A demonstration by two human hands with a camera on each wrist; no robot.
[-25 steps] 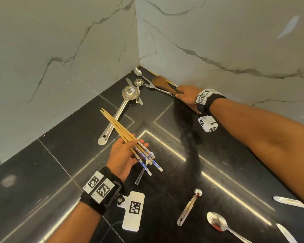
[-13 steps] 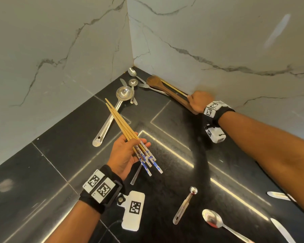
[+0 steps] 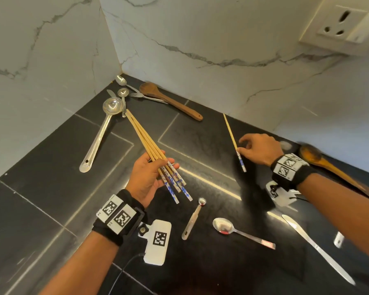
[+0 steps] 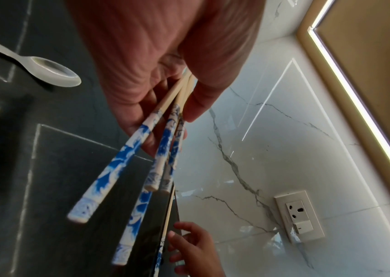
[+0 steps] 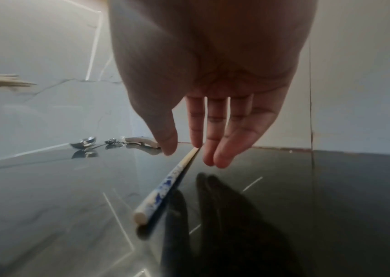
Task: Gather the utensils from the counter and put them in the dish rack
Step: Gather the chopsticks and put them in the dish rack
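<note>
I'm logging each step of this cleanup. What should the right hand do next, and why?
Probably pinch the lone chopstick and lift it. The right hand hovers over it with straight fingers, not gripping, while the left hand holds the chopstick bundle it could join.

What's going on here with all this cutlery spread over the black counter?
A person is gathering utensils. Their left hand grips a bundle of chopsticks with blue-patterned ends. Their right hand reaches down to a single chopstick lying on the counter, fingers straight and not yet closed round it. A ladle, spoons, a fork and a wooden spoon lie ungathered. No dish rack is in view.
</note>
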